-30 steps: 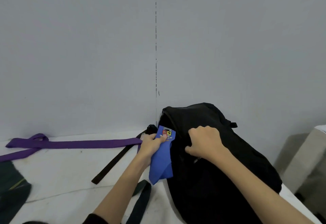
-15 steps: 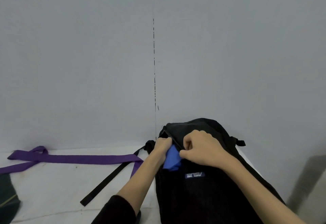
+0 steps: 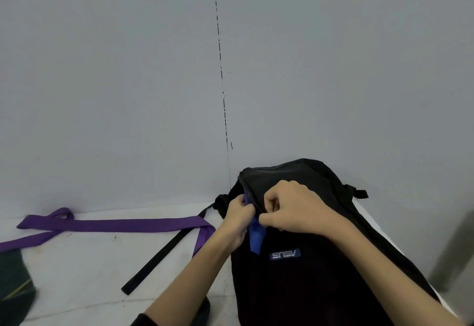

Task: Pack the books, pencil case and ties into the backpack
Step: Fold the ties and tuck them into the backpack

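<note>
- The black backpack (image 3: 320, 274) stands upright on the white tabletop (image 3: 84, 269), its top leaning toward the grey wall (image 3: 128, 82); a small patch with pale lettering (image 3: 284, 254) sits on its front face.
- The left hand (image 3: 237, 219) is at the left edge of the bag's opening, fingers curled round a blue tie (image 3: 256, 236) — most of the tie is hidden inside the bag, and only a short blue length hangs out below the hand, against the front panel.
- The right hand (image 3: 295, 210) is curled tight and pinches the black fabric at the lip of the opening, just beside the left hand; the two nearly touch, with the blue tie between them.
- A purple tie (image 3: 115, 224) lies stretched out flat along the tabletop to the left, near the wall, one end folded over close to the backpack.
- A black strap (image 3: 164, 254) from the bag runs diagonally across the tabletop, passing under the purple tie's near end.
- At the far left edge lies a dark green piece of cloth with a thin yellow stripe (image 3: 12, 284) — too cropped to name with certainty.
- Books and a pencil case cannot be seen.
</note>
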